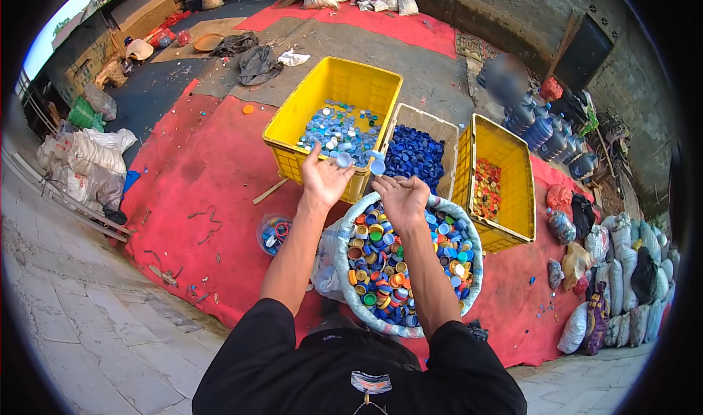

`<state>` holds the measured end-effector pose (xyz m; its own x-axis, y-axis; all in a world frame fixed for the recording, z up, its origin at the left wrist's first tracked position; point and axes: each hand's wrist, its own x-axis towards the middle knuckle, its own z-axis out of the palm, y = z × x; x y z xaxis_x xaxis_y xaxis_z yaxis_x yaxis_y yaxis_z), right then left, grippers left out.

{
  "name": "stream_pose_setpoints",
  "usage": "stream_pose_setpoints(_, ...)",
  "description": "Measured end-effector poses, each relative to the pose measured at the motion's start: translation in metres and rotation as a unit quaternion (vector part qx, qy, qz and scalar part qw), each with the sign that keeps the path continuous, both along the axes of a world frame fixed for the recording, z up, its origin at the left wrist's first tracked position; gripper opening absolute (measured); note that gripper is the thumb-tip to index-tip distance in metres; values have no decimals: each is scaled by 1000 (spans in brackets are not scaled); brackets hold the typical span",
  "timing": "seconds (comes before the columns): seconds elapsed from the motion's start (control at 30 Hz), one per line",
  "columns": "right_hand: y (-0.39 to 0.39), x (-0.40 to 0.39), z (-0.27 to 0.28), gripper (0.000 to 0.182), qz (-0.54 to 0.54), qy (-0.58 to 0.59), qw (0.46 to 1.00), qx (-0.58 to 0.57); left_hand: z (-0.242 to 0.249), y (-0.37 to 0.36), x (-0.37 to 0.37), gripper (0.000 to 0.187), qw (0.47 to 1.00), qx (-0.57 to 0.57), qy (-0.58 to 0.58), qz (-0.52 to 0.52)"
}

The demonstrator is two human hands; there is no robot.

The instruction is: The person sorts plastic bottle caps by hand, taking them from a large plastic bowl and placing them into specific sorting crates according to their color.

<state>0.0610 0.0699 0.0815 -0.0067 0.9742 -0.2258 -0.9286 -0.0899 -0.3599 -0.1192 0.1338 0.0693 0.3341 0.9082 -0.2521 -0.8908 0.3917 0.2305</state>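
Note:
My left hand [325, 177] is palm up with its fingers apart, over the near edge of a yellow crate [299, 159]. A pale blue bottle cap [343, 159] shows right at its fingertips. My right hand [403, 202] reaches over the far rim of a round basket [475, 265], fingers extended. Just beyond those fingers is another light blue cap [378, 167], with a visible gap from the hand. The basket, its rim wrapped in pale cloth, is full of mixed-colour caps [381, 279]. Light blue, white and green caps [340, 131] cover part of the yellow crate's floor.
A whitish crate [452, 148] of dark blue caps and a second yellow crate [516, 188] of orange and red caps stand to the right. A small clear tub [272, 233] sits at left. Filled sacks [622, 268] line the right side; large water bottles [538, 131] stand behind.

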Motion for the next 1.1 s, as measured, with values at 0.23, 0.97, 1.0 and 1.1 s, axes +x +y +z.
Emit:
stream_pose_setpoints(0.23, -70, 6, -37, 67, -77, -185, 979, -26, -65, -41, -18, 88, 987, -63, 148, 25)
stream_pose_setpoints(0.97, -250, 69, -104, 29, -84, -591, 796, -100, -115, -202, 40, 28, 528, 324, 785, 37)
stream_pose_setpoints(1.0, -252, 69, -103, 29, -85, -589, 797, -100, -112, -203, 43, 28, 520, 329, 788, 26)
stream_pose_setpoints(1.1, -258, 70, -102, 30, -71, -583, 802, -104, -116, -200, 56, 28, 561, 292, 773, -41)
